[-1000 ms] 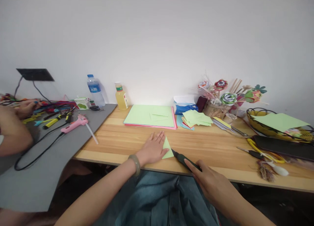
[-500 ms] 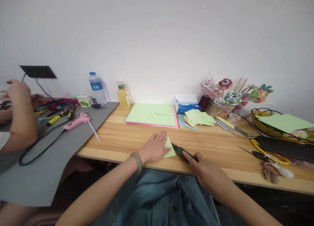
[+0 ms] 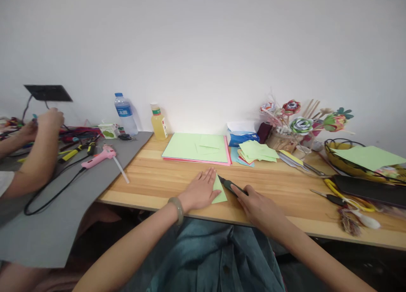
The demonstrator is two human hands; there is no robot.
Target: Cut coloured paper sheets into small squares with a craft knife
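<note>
Grip of the right hand [image 3: 260,204] is closed around a dark-handled tool [image 3: 233,186], whose tip is held by the upper end of the slanted edge of a green paper piece [image 3: 219,191]. The paper is pressed flat near the front edge of the tabletop [image 3: 177,178] by the left hand [image 3: 199,189], its palm down and fingers extended. Large coloured sheets [image 3: 190,148] are stacked toward the back edge, with small green slips [image 3: 258,151] heaped to their right. Farther right, a yellow basket [image 3: 344,166] is topped by a green sheet [image 3: 369,156].
</note>
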